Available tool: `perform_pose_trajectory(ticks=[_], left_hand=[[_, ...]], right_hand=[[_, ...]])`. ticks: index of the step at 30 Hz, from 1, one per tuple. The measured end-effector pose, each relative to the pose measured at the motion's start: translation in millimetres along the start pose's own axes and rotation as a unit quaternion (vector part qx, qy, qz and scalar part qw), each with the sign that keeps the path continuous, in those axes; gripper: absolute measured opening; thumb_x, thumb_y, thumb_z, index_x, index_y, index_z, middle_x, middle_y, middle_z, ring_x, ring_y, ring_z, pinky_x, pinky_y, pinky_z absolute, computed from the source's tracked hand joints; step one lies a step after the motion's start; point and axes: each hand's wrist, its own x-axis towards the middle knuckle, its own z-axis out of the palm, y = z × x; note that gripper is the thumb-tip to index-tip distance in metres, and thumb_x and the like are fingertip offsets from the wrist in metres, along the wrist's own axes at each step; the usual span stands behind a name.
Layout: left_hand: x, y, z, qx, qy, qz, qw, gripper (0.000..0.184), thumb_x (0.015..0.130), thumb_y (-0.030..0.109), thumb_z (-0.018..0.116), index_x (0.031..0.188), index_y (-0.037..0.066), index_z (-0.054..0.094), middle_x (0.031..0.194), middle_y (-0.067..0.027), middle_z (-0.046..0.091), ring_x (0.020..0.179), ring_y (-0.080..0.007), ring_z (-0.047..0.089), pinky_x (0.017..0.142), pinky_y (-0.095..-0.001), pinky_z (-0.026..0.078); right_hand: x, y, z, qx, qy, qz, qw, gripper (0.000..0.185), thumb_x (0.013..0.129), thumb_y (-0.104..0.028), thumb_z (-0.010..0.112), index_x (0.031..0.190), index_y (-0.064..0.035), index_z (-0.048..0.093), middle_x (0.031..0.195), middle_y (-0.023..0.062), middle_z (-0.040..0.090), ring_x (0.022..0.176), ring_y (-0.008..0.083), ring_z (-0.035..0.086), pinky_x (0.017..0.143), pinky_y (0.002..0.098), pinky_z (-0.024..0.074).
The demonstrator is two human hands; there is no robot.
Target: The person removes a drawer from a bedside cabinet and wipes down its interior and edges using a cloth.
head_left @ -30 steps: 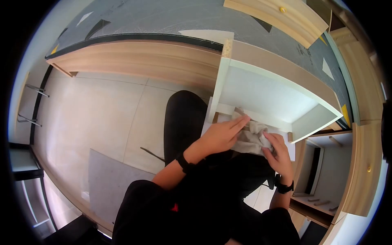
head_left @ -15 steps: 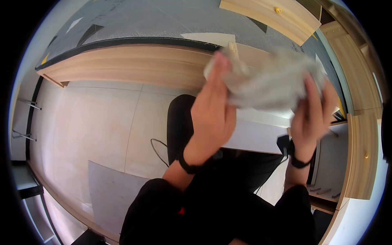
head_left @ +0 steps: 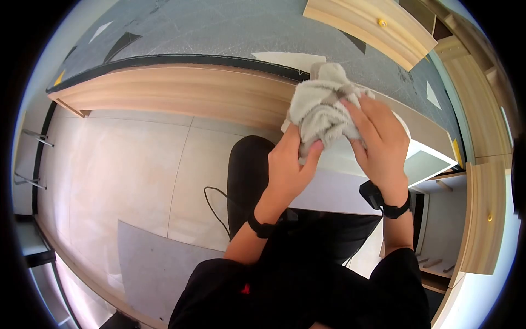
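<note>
A fluffy pale grey cloth (head_left: 323, 107) is bunched up between my two hands, in front of me and a little right of centre. My left hand (head_left: 290, 164) grips its lower left edge, with the thumb and fingers pressed into the folds. From the right, my right hand (head_left: 381, 142) lies over the bundle, its fingers curled into the fabric. Beneath the cloth is a white panel or drawer (head_left: 342, 156), partly hidden by the cloth and my hands. Each wrist has a black band.
A long wood-grain board (head_left: 181, 90) stands at the edge of a scuffed grey surface (head_left: 219, 33). A wooden drawer front (head_left: 372, 24) with a yellow knob lies at the back right. An open cabinet (head_left: 446, 219) is on the right. A grey sheet (head_left: 159, 263) lies on the tiled floor.
The cloth was spread between my hands and blurred by motion; now it is crumpled into a bundle. My right hand has moved left onto it, and my left hand sits lower.
</note>
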Motion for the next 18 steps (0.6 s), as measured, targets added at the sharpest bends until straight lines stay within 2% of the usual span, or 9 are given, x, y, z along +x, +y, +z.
perform_pose_trajectory(ticks=[2, 3, 5, 7, 12, 14, 15, 16, 18], left_hand=[[-0.2, -7.0, 4.4, 0.02, 0.047, 0.142, 0.989, 0.05, 0.082, 0.003, 0.068, 0.129, -0.005, 0.054, 0.112, -0.0246, 0.065, 0.088, -0.0395, 0.067, 0.076, -0.0368, 0.055], [2.1, -7.8, 5.9, 0.019, 0.045, 0.143, 0.989, 0.05, 0.082, 0.003, 0.068, 0.129, -0.005, 0.054, 0.112, -0.0246, 0.065, 0.088, -0.0395, 0.067, 0.076, -0.0368, 0.055], [9.9, -5.4, 8.9, 0.027, 0.063, 0.233, 0.97, 0.052, 0.078, -0.003, 0.068, 0.128, -0.006, 0.056, 0.124, -0.0245, 0.061, 0.097, -0.0412, 0.066, 0.078, -0.0358, 0.055], [21.5, 2.4, 13.0, 0.016, 0.07, 0.236, 0.969, 0.053, 0.075, -0.005, 0.067, 0.127, -0.006, 0.057, 0.128, -0.0242, 0.059, 0.102, -0.0411, 0.065, 0.081, -0.0369, 0.054], [50.5, 28.5, 12.7, 0.047, 0.081, 0.306, 0.947, 0.055, 0.066, -0.004, 0.068, 0.121, -0.005, 0.063, 0.135, -0.0208, 0.055, 0.107, -0.0404, 0.062, 0.088, -0.0408, 0.052], [54.4, 36.4, 14.0, 0.119, 0.051, 0.332, 0.934, 0.055, 0.064, 0.001, 0.07, 0.118, -0.003, 0.066, 0.131, -0.0163, 0.057, 0.105, -0.0412, 0.06, 0.091, -0.043, 0.05], [54.4, 44.2, 13.7, 0.179, 0.03, 0.329, 0.927, 0.05, 0.068, 0.006, 0.069, 0.117, -0.002, 0.066, 0.127, -0.014, 0.058, 0.104, -0.0432, 0.056, 0.092, -0.0468, 0.049], [53.2, 47.0, 18.6, 0.178, 0.029, 0.335, 0.925, 0.05, 0.068, 0.006, 0.069, 0.117, -0.002, 0.066, 0.127, -0.014, 0.058, 0.104, -0.0432, 0.056, 0.092, -0.0468, 0.049], [52.6, 53.3, 30.2, 0.302, 0.073, 0.335, 0.89, 0.053, 0.064, 0.003, 0.069, 0.117, 0.003, 0.068, 0.126, -0.0093, 0.06, 0.105, -0.0394, 0.056, 0.094, -0.049, 0.047]], right_hand=[[-6.8, 0.7, 5.8, 0.003, 0.037, -0.025, 0.999, 0.043, 0.067, -0.008, 0.073, 0.109, -0.011, 0.073, 0.107, 0.0101, 0.069, 0.101, 0.0314, 0.066, 0.083, 0.0414, 0.0556], [-9.6, 1.8, 8.0, 0.006, 0.074, -0.051, 0.996, 0.042, 0.064, -0.006, 0.073, 0.106, -0.0109, 0.074, 0.106, 0.0099, 0.069, 0.1, 0.0314, 0.067, 0.082, 0.043, 0.0557], [-13.1, 5.4, 9.6, 0.005, 0.08, -0.049, 0.996, 0.041, 0.064, -0.005, 0.072, 0.105, -0.01, 0.074, 0.106, 0.0102, 0.069, 0.1, 0.0319, 0.066, 0.082, 0.0441, 0.0556], [-17.8, 10.8, 8.0, 0.004, 0.087, -0.048, 0.995, 0.04, 0.064, -0.004, 0.071, 0.104, -0.009, 0.074, 0.107, 0.0106, 0.069, 0.101, 0.0324, 0.066, 0.081, 0.0451, 0.0555], [-33.9, 23.9, -15.4, -0.04, 0.032, 0.015, 0.999, 0.044, 0.062, 0.0, 0.07, 0.106, -0.0047, 0.071, 0.108, 0.014, 0.067, 0.102, 0.0361, 0.065, 0.083, 0.045, 0.0537], [-46.5, 34.9, -25.9, -0.044, 0.015, 0.03, 0.998, 0.052, 0.059, 0.003, 0.071, 0.111, -0.0049, 0.069, 0.11, 0.0159, 0.066, 0.103, 0.0374, 0.064, 0.085, 0.0448, 0.052], [-53.1, 39.8, -27.6, -0.058, 0.012, 0.053, 0.997, 0.057, 0.058, 0.004, 0.07, 0.113, -0.0056, 0.068, 0.111, 0.0164, 0.066, 0.104, 0.0375, 0.063, 0.086, 0.0446, 0.0513], [-59.3, 44.6, -29.4, -0.072, 0.009, 0.076, 0.994, 0.061, 0.056, 0.006, 0.069, 0.116, -0.0062, 0.067, 0.112, 0.0169, 0.065, 0.104, 0.0377, 0.063, 0.086, 0.0444, 0.0505], [-67.7, 51.3, -31.6, -0.092, 0.024, 0.089, 0.991, 0.066, 0.054, 0.009, 0.068, 0.118, -0.0074, 0.066, 0.113, 0.016, 0.065, 0.104, 0.0372, 0.062, 0.087, 0.0432, 0.0497]])
